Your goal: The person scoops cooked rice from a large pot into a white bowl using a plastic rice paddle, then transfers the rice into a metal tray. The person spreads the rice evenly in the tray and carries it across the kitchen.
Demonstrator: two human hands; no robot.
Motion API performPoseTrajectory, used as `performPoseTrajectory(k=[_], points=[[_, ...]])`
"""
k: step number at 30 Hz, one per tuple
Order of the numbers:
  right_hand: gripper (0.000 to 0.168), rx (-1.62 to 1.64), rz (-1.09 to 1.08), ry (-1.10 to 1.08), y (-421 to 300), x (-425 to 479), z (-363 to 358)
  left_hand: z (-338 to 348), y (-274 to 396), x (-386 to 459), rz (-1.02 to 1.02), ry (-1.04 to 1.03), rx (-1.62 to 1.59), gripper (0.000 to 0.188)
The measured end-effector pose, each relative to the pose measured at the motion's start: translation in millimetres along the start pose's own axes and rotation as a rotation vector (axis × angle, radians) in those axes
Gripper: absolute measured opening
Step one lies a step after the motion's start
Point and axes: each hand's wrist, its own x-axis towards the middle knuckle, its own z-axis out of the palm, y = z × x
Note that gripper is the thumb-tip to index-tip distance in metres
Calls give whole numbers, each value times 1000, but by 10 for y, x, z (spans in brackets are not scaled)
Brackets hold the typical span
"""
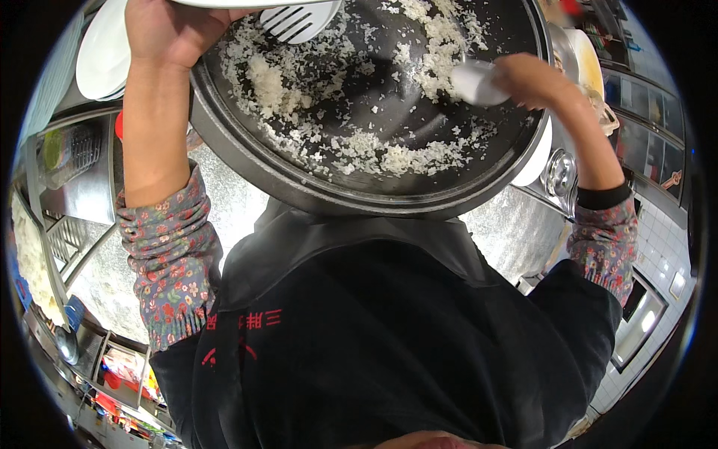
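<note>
My left hand [174,33] is at the pan's upper left rim, gripping a white dish [252,2] of which only the lower edge shows. Just below that dish is a pale slotted turner head [300,23]; whether my hand also holds it cannot be seen. Loose white cooked rice [392,154] lies scattered over a wide black pan [359,196], with clumps at left, front and upper right. In my right hand [527,81] is a metal scoop or spatula [479,84], blurred, over the rice near the right side.
White oval plates [104,56] are stacked left of my left hand. Right of the pan sit a white plate [539,154], a round metal container [561,171] and a dish with yellowish contents [589,62]. A tray of whitish food [36,258] stands far left.
</note>
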Motion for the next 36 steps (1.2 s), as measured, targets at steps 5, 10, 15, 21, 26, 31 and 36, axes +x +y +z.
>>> performPoseTrajectory(k=[5,10,15,21,26,31,36], points=[[22,-279,-444,148,-61,128,396,-38,-26,94,-17,-21,25,56],[21,-660,-555,181,18,-316,490,1,-3,3,-52,-28,14,55],[17,-641,-725,100,-52,-130,572,-24,-18,-47,38,-30,5,54],[19,-424,-798,-16,-652,52,937,-6,-20,-76,107,-61,19,52],[21,84,-646,-89,-923,265,1075,-45,-27,-16,108,-54,139,51],[17,-376,-760,-5,-260,-85,572,42,45,-14,27,-96,116,49],[23,-409,-801,-20,-519,-341,635,3,33,-77,78,38,135,50]])
